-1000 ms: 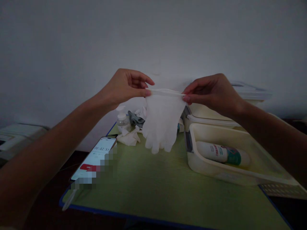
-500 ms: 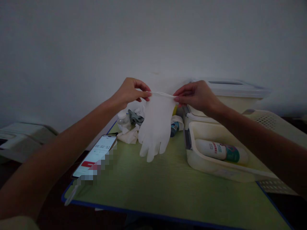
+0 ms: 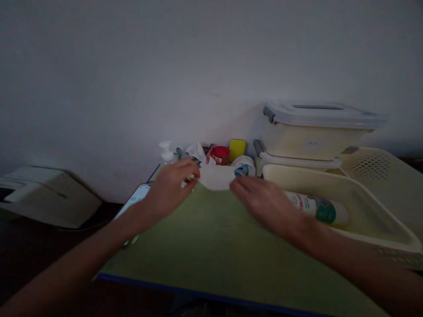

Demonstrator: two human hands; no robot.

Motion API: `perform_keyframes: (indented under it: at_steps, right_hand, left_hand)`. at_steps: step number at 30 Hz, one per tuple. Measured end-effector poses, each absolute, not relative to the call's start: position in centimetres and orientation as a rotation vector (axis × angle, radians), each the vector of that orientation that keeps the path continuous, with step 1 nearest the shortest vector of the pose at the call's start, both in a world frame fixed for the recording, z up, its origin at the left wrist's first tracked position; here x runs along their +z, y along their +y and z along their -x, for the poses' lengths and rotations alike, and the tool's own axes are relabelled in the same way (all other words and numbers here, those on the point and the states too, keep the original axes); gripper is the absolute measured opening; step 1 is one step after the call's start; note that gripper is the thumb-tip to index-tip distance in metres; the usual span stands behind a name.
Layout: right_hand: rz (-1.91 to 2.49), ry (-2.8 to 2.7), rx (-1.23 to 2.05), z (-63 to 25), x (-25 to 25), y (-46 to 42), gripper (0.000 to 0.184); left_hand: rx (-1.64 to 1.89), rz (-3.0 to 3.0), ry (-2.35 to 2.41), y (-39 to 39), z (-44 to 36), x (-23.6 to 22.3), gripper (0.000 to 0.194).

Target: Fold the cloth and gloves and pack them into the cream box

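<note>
1. A thin, soft white glove (image 3: 216, 178) spans the gap between the two hands, over the far middle of a green tabletop (image 3: 205, 246) edged in blue. Blur hides its finger shapes, and I cannot tell whether its lower edge touches the surface.
2. The left hand (image 3: 173, 182) pinches the glove's left end between thumb and curled fingers.
3. The right hand (image 3: 264, 200) grips the right end, fingers bent and pressed together — its thumb is hidden.
4. The glove looks stretched, so an uneven or harder pull could tear the film or slip an end free.
5. A clear pump bottle with a white head (image 3: 167, 154) stands just beyond the left hand; a careless sweep outward could tip it. The pale-screened flat phone (image 3: 136, 197) lies partly behind the left forearm, where a drop of the arm could shove it.
6. The right arm overlaps the open cream plastic bin (image 3: 307, 180) holding a white cylindrical bottle with a teal band (image 3: 325, 211) — a low elbow could jolt both.
</note>
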State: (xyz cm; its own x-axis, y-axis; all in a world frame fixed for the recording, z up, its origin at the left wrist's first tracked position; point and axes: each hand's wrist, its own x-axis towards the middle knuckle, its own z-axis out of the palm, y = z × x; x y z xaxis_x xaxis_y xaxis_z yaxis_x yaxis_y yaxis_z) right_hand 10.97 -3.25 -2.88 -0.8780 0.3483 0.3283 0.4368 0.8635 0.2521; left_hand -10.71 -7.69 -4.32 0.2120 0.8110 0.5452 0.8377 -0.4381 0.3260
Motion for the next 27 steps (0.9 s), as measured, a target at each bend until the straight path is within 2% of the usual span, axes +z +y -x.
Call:
perform_keyframes:
  at_steps: [4, 7, 20, 23, 24, 27]
  right_hand:
    - [0.459, -2.809, -0.416, -11.5, -10.7, -7.0, 0.02]
    - [0.465, -2.795, -0.302, -12.4, -14.1, -8.3, 0.016]
    - [0.358, -2.859, -0.051, -15.2, -16.0, -10.4, 0.013]
    - [0.28, -2.861, -0.002, -15.1, -16.3, -10.2, 0.009]
    - [0.297, -2.852, 0.017, -14.8, -16.3, -9.8, 0.008]
    - [0.557, -2.792, 0.125, -13.4, -16.3, -7.6, 0.012]
  left_hand:
    - [-0.639, 2.633, -1.745, -11.2, 9.6, -12.6, 0.023]
    - [-0.43, 2.723, -1.781, -13.0, 9.2, -15.3, 0.024]
    - [0.015, 3.199, -1.552, -14.5, 9.2, -13.2, 0.011]
    - [-0.069, 3.257, -1.621, -13.2, 9.2, -12.1, 0.015]
    - [-0.148, 3.228, -1.686, -12.4, 9.1, -11.9, 0.01]
    - [-0.452, 2.988, -1.855, -9.4, 8.1, -12.4, 0.017]
